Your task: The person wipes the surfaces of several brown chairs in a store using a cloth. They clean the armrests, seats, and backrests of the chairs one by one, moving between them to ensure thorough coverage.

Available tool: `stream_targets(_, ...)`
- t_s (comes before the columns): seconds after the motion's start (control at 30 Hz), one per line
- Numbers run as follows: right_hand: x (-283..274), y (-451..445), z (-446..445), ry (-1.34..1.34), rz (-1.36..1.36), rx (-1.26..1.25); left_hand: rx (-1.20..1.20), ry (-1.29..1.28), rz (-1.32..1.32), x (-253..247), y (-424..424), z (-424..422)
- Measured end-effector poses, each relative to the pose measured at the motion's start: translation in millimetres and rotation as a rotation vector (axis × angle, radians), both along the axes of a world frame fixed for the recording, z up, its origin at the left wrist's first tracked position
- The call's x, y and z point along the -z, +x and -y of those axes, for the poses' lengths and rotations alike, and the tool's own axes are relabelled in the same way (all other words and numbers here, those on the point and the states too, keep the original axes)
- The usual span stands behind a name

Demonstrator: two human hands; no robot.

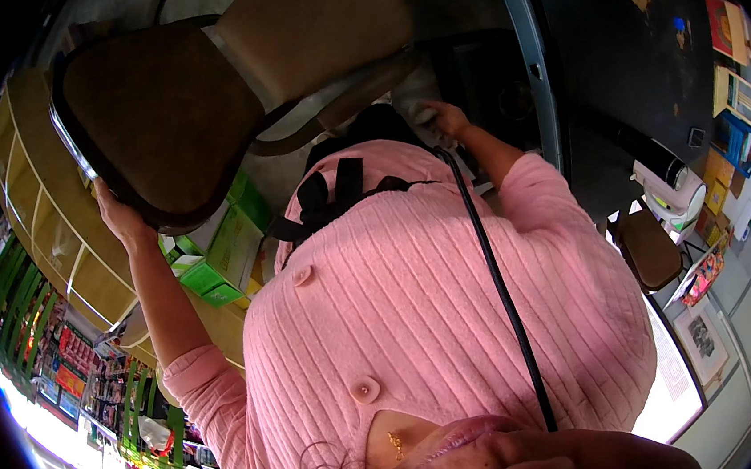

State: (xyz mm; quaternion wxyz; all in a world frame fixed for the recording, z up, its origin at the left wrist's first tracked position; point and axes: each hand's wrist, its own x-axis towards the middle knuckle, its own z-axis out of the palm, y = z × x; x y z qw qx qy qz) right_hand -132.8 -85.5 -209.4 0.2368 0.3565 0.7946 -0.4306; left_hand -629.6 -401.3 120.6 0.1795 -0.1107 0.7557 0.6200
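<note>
My left hand (124, 213) grips the outer edge of a brown padded chair part (158, 119) with a dark rim and a bright metal strip. Beside it lies a lighter brown padded panel (324, 31), partly in shadow. Near my lap, my right hand (449, 121) holds a small pale object (424, 113), too dark and blurred to name. A black cable (483, 245) runs down the front of my pink ribbed top (414, 298). Black fabric ties (338, 187) hang at my waist.
Green cartons (221, 265) stand below the chair, next to a mustard-coloured surface (58, 208) with pale lines. To the right is a dark tabletop (620, 45) with a blue-grey edge (539, 79). Beyond it are a white appliance (680, 191) and a brown seat (651, 250).
</note>
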Motion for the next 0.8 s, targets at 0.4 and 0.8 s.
stream_targets(0.4,-45.8,-116.5,-21.5,0.193,-0.361,0.472,0.045,-0.049,-0.018,3.5,-8.9,4.1)
stream_targets(0.8,-64.0,-106.9,-62.0,0.030,-0.218,0.589,-0.003,-0.074,-0.066,1.6,-0.9,1.0)
